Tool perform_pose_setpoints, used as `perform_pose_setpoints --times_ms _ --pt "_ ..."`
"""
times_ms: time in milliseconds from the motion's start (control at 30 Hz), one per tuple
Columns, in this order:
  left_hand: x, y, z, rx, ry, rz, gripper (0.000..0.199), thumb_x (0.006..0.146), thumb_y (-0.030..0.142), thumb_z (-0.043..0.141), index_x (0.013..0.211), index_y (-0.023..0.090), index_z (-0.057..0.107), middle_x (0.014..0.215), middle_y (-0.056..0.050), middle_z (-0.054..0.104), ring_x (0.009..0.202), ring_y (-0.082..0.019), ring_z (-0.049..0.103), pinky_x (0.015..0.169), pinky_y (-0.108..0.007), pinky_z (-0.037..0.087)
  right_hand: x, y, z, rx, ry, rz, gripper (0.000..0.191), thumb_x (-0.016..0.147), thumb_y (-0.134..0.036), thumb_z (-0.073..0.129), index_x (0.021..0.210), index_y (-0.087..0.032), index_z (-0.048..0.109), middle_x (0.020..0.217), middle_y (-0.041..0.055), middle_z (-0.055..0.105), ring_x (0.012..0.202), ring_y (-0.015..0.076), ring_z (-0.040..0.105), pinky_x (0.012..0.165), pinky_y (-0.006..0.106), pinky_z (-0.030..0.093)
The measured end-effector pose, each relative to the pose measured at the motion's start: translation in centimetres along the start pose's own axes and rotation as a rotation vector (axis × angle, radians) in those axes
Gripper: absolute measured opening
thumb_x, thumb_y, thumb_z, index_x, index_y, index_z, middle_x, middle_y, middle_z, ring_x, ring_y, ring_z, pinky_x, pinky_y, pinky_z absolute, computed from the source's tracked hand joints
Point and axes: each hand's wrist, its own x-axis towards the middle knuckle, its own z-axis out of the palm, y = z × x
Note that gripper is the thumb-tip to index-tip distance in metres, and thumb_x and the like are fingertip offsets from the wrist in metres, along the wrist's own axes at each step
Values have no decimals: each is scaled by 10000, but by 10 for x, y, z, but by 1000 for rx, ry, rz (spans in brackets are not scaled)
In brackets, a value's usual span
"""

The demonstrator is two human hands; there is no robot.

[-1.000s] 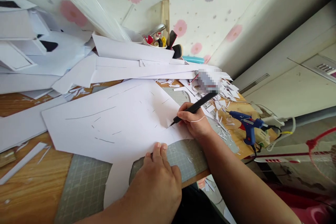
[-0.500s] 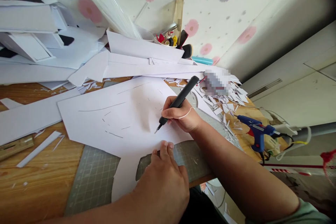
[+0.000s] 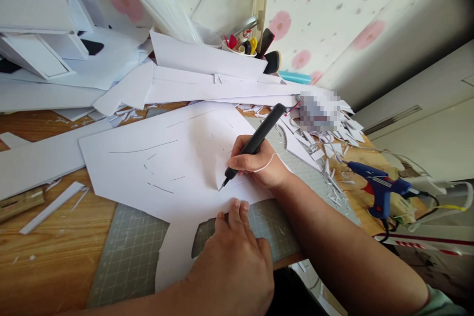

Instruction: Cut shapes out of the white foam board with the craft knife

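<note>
A large white foam-board sheet (image 3: 129, 173), marked with several thin dark lines, lies on the grey gridded cutting mat (image 3: 126, 242). In my right hand (image 3: 264, 168) is a black pen-shaped craft knife (image 3: 261, 133), tilted, its thin metal tip at the sheet's surface. Closed fingers wrap the knife's lower barrel, and a white band circles the wrist. Lower down, my left hand (image 3: 237, 256) lies flat with its fingers stretched out, fingertips pressing on the sheet's near edge. It holds nothing. A narrow curved arm of the sheet runs toward me beside that hand.
White offcuts (image 3: 329, 150) and a blue glue gun (image 3: 381, 182) with cords lie on the right. White board pieces (image 3: 207, 91) and a cup of tools (image 3: 240, 49) stand along the wall. At left are a white strip (image 3: 52, 207) and a stacked board structure (image 3: 40, 44).
The camera view has shifted slightly, moving the background. Both hands stay in nearly the same place on the sheet, the knife tip hardly displaced.
</note>
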Motion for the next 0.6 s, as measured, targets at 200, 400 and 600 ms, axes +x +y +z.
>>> perform_pose_setpoints --times_ms 200,400,600 --pt "1 1 4 -2 10 8 286 840 257 556 905 14 692 1206 -417 502 1136 -522 523 808 -584 542 -1 -4 0 -43 -11 12 220 569 -259 779 565 -171 578 469 -49 555 417 76 454 386 192 333" --pt "2 -2 2 -51 -18 13 265 846 213 539 925 -2 672 1233 -429 477 1165 -526 507 826 -618 522 -2 -12 1 -170 -19 0 225 586 -277 778 578 -171 580 499 -51 544 469 80 456 423 203 339" --pt "0 -3 1 -22 -41 20 291 887 180 441 955 -1 658 1247 -429 477 1174 -517 503 831 -602 525 -1 -11 -5 -191 -5 -39 244 606 -299 783 587 -171 577 505 -51 539 467 82 461 421 211 338"
